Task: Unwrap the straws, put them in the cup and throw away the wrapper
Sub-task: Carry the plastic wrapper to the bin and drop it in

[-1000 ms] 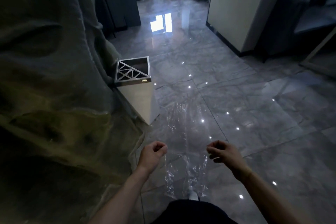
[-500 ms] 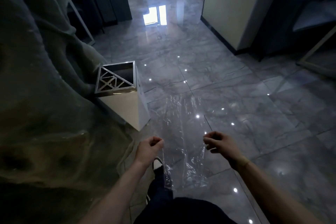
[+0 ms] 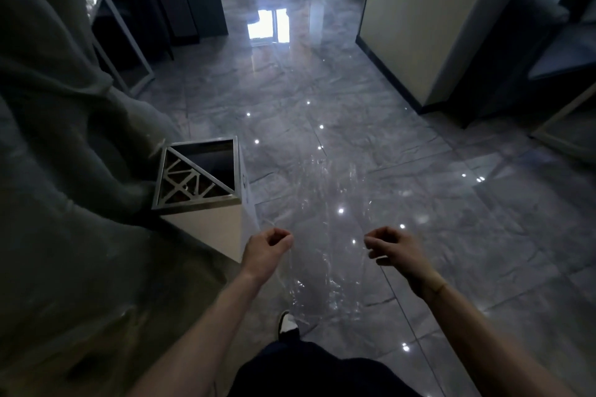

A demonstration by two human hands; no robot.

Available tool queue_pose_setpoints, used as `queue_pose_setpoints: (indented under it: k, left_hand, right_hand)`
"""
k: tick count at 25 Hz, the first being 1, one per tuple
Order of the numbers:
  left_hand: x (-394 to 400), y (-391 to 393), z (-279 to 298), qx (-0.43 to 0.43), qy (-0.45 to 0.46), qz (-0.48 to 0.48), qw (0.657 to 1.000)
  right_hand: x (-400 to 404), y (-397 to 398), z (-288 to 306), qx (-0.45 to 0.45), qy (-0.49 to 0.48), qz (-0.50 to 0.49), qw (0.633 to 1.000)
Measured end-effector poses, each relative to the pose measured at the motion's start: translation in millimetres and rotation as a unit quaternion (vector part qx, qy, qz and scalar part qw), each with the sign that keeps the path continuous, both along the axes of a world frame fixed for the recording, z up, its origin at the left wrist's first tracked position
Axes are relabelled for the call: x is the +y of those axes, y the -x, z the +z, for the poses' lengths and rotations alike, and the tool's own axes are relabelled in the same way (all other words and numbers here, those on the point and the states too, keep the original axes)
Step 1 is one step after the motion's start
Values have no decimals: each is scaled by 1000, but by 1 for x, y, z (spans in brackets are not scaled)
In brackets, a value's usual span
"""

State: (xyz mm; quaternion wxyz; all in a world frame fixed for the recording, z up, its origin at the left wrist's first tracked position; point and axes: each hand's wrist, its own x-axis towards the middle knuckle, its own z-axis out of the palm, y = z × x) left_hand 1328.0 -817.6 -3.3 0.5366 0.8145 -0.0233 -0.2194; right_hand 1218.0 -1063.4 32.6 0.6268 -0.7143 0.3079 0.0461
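A clear plastic wrapper (image 3: 325,222) is stretched flat between both hands in front of me, its lower end hanging crumpled toward my legs. My left hand (image 3: 267,248) pinches its left edge and my right hand (image 3: 392,246) pinches its right edge. A square white waste bin (image 3: 206,229) with a metal lattice lid stands on the floor just left of my left hand, half of its top an open dark hole. No straws and no cup are in view.
A large rough grey sculpted wall (image 3: 58,171) fills the left side behind the bin. Glossy grey floor tiles (image 3: 419,171) stretch ahead. A cream pillar (image 3: 429,16) and dark furniture stand at the right. My shoe (image 3: 287,322) shows below the wrapper.
I have walked closer to the bin, which now sits nearer and lower in view beside my left hand. Both hands keep the wrapper stretched between them.
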Motion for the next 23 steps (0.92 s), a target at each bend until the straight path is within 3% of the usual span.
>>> queue_pose_setpoints:
  k: [13,23]
  left_hand:
    - [-41,-172,14,-4,6,-33,999]
    - [-120,-279,8,29,17,85,996]
  right_hand:
    - [-43,-160,-7,3,14,-13,1000]
    - [-136,-327,-8,-3,-26,75,997]
